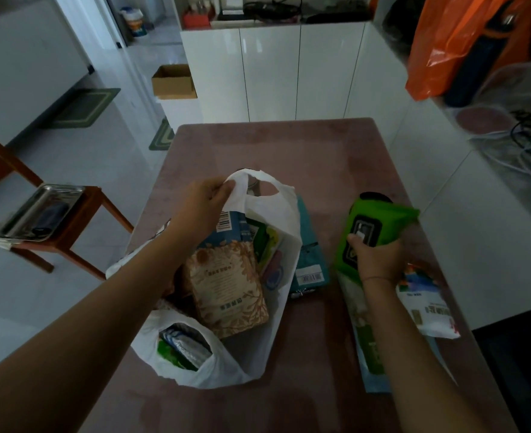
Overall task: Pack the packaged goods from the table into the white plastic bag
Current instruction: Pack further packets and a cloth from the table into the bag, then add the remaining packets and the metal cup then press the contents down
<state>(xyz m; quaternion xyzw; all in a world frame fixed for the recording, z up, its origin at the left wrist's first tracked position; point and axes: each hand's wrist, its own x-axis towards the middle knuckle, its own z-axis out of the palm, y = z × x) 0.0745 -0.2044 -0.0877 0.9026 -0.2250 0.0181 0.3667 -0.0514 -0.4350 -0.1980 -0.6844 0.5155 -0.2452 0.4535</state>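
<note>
The white plastic bag (284,245) stands open on the pink table (289,151). My left hand (204,201) pinches its far handle and holds it up. Inside lie a brown leaf-patterned pack (226,285), a blue pack (229,226) and some green packs. My right hand (378,254) grips a green wet-wipes pack (379,220) and holds it above the table, to the right of the bag. A teal pack (309,257) lies beside the bag. A white pack (426,304) and a long green-and-white pack (367,332) lie under my right arm.
A wooden stool (79,232) with a metal tray (39,210) stands left of the table. White cabinets (270,70) line the back, with a cardboard box (173,81) near them. An orange bag (454,45) and cables sit on the counter at right.
</note>
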